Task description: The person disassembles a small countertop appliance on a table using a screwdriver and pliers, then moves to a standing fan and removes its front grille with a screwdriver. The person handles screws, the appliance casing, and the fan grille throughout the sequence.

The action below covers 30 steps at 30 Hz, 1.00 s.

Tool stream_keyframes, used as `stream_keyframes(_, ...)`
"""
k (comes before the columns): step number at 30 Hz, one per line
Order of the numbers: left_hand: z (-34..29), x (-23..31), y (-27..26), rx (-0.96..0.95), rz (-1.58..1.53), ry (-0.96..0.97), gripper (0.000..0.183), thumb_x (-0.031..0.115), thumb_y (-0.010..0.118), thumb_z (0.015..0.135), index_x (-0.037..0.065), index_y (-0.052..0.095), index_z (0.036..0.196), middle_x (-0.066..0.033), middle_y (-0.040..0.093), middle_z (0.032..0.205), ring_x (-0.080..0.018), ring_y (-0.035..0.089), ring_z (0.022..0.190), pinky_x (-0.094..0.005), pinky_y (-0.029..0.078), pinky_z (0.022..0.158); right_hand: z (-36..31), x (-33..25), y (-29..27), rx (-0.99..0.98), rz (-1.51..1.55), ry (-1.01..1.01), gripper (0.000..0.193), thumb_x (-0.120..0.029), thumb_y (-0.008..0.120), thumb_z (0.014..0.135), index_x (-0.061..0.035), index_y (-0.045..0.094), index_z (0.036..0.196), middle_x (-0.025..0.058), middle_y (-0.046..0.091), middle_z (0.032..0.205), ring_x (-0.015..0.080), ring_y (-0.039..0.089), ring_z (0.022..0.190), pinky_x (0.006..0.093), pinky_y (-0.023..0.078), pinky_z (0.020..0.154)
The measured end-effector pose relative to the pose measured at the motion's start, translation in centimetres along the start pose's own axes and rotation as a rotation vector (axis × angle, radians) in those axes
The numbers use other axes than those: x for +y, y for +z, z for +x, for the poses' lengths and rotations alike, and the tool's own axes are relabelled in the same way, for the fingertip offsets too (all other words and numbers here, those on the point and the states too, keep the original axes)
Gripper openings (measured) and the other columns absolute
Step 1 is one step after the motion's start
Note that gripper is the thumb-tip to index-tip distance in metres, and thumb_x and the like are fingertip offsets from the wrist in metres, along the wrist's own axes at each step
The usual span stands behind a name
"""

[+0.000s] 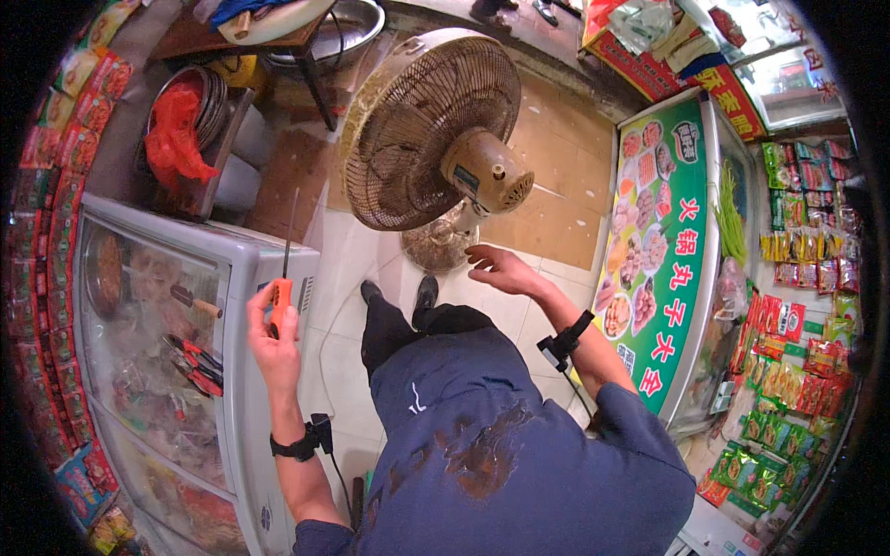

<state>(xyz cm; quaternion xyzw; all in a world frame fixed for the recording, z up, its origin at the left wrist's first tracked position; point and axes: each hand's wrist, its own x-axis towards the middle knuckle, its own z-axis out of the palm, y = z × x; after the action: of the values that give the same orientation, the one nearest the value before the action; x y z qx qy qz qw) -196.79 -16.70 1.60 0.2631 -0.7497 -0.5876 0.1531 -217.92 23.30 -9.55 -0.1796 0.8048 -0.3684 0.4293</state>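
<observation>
In my left hand (pixel 271 350) is a screwdriver with an orange handle (pixel 281 295), its thin shaft pointing up and away from me. The hand is beside the edge of a chest freezer. My right hand (pixel 510 272) is near the pole of a dusty standing fan (pixel 487 171), fingers apart and slightly bent, with nothing seen in it. Whether its fingertips touch the pole I cannot tell. The fan's caged head is tilted, its motor housing toward me, and its round base (pixel 434 246) rests on the tiled floor.
Red-handled pliers (pixel 197 366) and a brown-handled tool (pixel 197 301) lie on the glass top of the freezer (pixel 246 371) at left. A green-sided display cabinet (pixel 688 199) stands right, beside hanging packets (pixel 760 463). A cable (pixel 326 343) crosses the floor. Cardboard (pixel 565 176) lies beyond the fan.
</observation>
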Motion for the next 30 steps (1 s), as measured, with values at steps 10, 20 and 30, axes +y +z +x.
stream_keyframes(10,7.9,7.8,-4.1,0.193,-0.164,0.293,0.046,0.004,0.072,0.101,0.005,0.048,0.14,-0.0201,0.067,0.131,-0.0213,0.067,0.101,-0.0336,0.058,0.08,-2.8,-2.4,-14.3,0.337,-0.248,0.065,0.032,-0.026,0.074,0.099,-0.0002,0.074,0.118,0.0141,0.079,0.101,0.0215,0.074,0.093,0.038,0.059,0.086)
stream_keyframes(20,24.7,16.3,-0.4,-0.126,-0.318,0.592,0.057,0.011,0.075,0.102,0.009,0.04,0.148,-0.0246,0.065,0.132,-0.0246,0.069,0.1,-0.0399,0.061,0.085,6.1,-24.8,-23.2,0.621,-0.354,-0.562,0.025,-0.01,0.075,0.098,-0.0061,0.074,0.123,0.0084,0.074,0.114,0.0186,0.068,0.106,0.0315,0.053,0.09)
stream_keyframes(30,31.0,18.6,6.7,-0.392,-0.311,0.763,0.059,0.003,0.079,0.097,0.002,0.041,0.142,-0.0248,0.063,0.13,-0.0286,0.067,0.117,-0.0398,0.057,0.102,14.1,-28.9,-22.4,0.394,-0.657,-0.627,0.061,-0.046,0.085,0.087,-0.0147,0.068,0.137,0.0113,0.063,0.144,0.0356,0.048,0.146,0.0576,0.032,0.122)
